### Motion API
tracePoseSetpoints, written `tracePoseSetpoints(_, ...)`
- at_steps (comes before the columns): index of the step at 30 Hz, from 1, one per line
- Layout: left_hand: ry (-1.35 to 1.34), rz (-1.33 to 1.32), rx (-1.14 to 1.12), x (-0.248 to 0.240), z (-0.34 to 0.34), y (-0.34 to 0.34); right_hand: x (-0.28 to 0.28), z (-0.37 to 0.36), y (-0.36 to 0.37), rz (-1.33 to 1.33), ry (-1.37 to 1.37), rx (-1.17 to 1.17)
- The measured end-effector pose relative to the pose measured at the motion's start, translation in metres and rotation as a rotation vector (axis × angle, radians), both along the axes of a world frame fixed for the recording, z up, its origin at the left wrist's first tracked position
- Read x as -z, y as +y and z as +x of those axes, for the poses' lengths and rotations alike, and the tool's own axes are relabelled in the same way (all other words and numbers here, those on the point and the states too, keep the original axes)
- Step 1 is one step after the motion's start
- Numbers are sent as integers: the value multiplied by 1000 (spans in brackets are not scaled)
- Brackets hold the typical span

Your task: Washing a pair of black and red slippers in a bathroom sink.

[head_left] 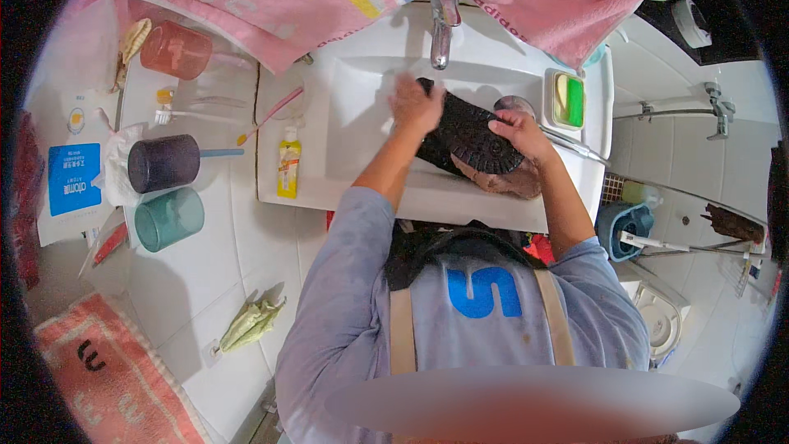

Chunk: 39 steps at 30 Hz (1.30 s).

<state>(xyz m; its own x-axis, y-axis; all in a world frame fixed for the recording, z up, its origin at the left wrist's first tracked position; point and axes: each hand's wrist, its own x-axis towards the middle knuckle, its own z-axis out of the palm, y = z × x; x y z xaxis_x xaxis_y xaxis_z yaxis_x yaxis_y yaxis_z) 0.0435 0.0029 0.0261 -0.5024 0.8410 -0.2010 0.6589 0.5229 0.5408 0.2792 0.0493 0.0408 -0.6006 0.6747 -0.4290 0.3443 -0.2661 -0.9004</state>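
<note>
Over the white sink (349,173) I hold a shoe with its black, ridged sole (485,138) turned up. My right hand (522,133) grips the sole's right end, with the thumb on top. My left hand (417,105) is at the far left end of the shoe and smeared by motion. Whether its fingers hold the shoe or something else does not show. A small dark tip (425,84) sticks out beside those fingers. Below the sole lies a brownish-pink crumpled thing (505,181), partly hidden, and I cannot tell whether it belongs to the shoe.
The chrome faucet (442,33) stands beyond my hands. A shower head (514,105) rests on the sink's right side, near a soap dish (565,100). On the left rim are a yellow bottle (288,166) and a pink toothbrush (275,111). Pink towels (271,0) hang at the far side.
</note>
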Motion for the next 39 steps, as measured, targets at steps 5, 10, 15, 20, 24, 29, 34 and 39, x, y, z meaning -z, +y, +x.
tracePoseSetpoints(5,283,5,358,-45,64,-2,-4,-2,-5,-171,117,134)
tracePoseSetpoints(10,231,26,439,-42,36,2,-6,4,0,-179,109,87)
tracePoseSetpoints(15,59,-44,60,-1,-42,6,-11,-3,3,-105,113,5)
tracePoseSetpoints(20,-1685,299,-387,0,-40,-18,-14,-24,25,-132,68,31)
tracePoseSetpoints(24,-1951,409,-445,6,-11,-26,15,-47,50,310,-203,-112)
tracePoseSetpoints(29,-1782,701,-601,13,-9,-35,-4,-141,-8,1082,-721,96)
tracePoseSetpoints(34,-1876,644,-520,12,-24,-53,-9,-157,-34,980,-387,-57)
tracePoseSetpoints(39,-1725,658,-590,-12,4,-47,16,-130,9,723,-495,217)
